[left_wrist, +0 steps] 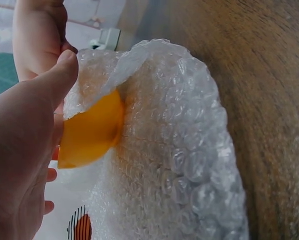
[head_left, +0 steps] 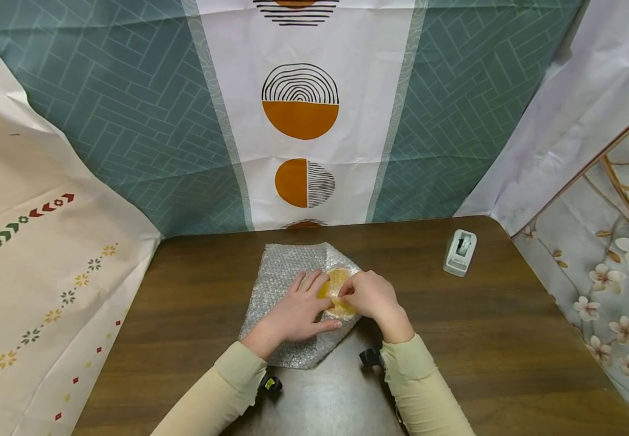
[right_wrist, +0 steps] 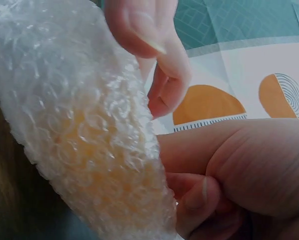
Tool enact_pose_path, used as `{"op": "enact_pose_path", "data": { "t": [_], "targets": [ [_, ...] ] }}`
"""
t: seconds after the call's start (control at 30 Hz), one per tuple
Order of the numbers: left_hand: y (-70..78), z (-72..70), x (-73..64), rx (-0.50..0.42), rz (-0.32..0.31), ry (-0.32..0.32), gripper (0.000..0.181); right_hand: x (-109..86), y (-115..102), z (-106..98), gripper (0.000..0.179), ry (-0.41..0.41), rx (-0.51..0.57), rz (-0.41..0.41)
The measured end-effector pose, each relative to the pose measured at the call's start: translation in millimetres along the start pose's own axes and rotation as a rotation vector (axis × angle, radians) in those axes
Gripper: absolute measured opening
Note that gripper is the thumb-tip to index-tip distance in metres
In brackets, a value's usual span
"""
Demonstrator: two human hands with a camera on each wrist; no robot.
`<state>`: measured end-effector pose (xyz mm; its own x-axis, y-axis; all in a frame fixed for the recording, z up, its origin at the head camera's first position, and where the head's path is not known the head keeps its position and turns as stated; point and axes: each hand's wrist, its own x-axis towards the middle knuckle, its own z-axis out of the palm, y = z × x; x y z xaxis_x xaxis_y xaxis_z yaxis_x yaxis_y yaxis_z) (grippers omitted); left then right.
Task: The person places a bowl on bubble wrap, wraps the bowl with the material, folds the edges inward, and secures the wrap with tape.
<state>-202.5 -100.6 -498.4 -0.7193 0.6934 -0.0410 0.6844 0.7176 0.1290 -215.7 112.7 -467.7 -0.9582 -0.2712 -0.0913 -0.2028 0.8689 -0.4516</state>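
A sheet of bubble wrap point(head_left: 282, 269) lies on the table, its right corner folded over a smooth, round, yellow-orange thing point(left_wrist: 92, 132) with a curved side like a bowl's. From the left wrist, part of that yellow-orange side shows bare under the lifted wrap edge; from the right wrist it only glows through the bubbles. My left hand point(head_left: 299, 310) rests with fingers spread at the left side of the round thing, thumb towards me. With bent fingers my right hand point(head_left: 373, 297) pinches the folded flap of wrap over the round thing.
A white tape dispenser point(head_left: 460, 253) stands at the back right of the brown wooden table point(head_left: 194, 303). Patterned cloths hang behind the table and along both sides. A grey, shiny surface point(head_left: 331, 402) lies in front of the wrap, between the forearms.
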Motion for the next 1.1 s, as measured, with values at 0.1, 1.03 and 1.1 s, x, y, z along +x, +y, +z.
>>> {"op": "enact_pose_path", "data": {
  "t": [0.1, 1.03, 1.1],
  "targets": [
    [-0.6, -1.9, -0.6, -0.006, 0.008, 0.003, 0.061, 0.0, -1.9, 1.2, 0.008, -0.002, -0.020, 0.011],
    [-10.5, -6.6, -3.6, -0.017, 0.011, 0.035, 0.057, 0.4, -11.0, 10.8, 0.013, -0.008, -0.172, -0.020],
    [-9.1, -7.4, -2.9, -0.022, 0.013, 0.026, 0.057, -2.4, -11.0, 10.6, 0.016, -0.032, -0.201, -0.034]
  ]
}}
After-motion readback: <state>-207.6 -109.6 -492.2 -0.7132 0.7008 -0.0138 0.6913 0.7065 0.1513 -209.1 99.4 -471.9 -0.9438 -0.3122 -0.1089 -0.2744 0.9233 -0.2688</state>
